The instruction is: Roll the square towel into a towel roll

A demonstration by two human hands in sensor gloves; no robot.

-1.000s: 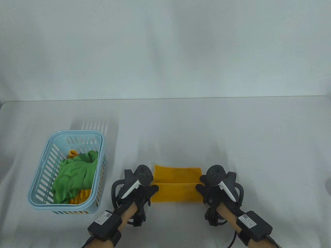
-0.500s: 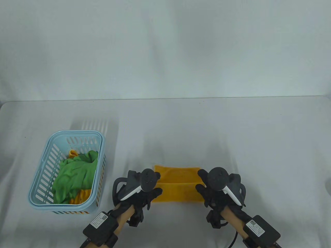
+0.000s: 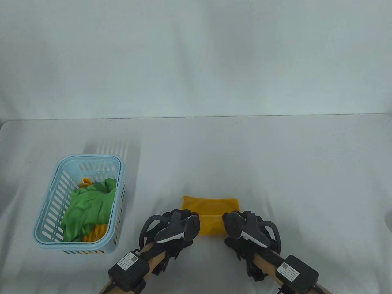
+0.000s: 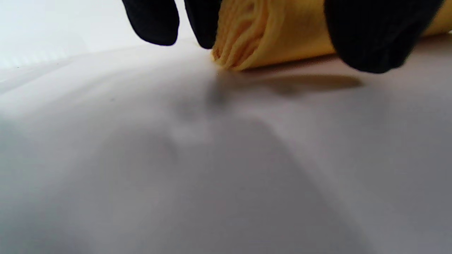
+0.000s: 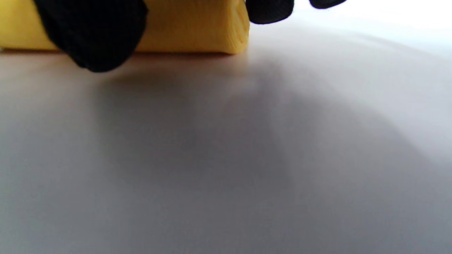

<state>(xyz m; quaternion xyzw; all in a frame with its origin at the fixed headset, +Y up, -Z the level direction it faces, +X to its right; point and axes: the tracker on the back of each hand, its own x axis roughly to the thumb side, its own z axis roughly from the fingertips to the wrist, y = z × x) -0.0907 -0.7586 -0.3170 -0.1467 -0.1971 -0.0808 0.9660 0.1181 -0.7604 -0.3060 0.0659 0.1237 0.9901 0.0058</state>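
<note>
Rolling is being carried out on the yellow towel (image 3: 210, 214), which is lying on the white table (image 3: 275, 159) near its front edge, with a flat strip still showing beyond the rolled part. The left hand (image 3: 176, 228) and the right hand (image 3: 245, 228) are being held over the two ends of the roll; in the wrist views, gloved fingers (image 4: 370, 31) are being curled over the cloth, so both hands are being judged as clamped on it. Layers are seen stacked loosely at the left end (image 4: 240, 42), so the roll is likely being left slack there. If uneven pressure is being applied, one end is at risk of running ahead into a cone. If the hold is being eased early, unwinding is to be expected.
</note>
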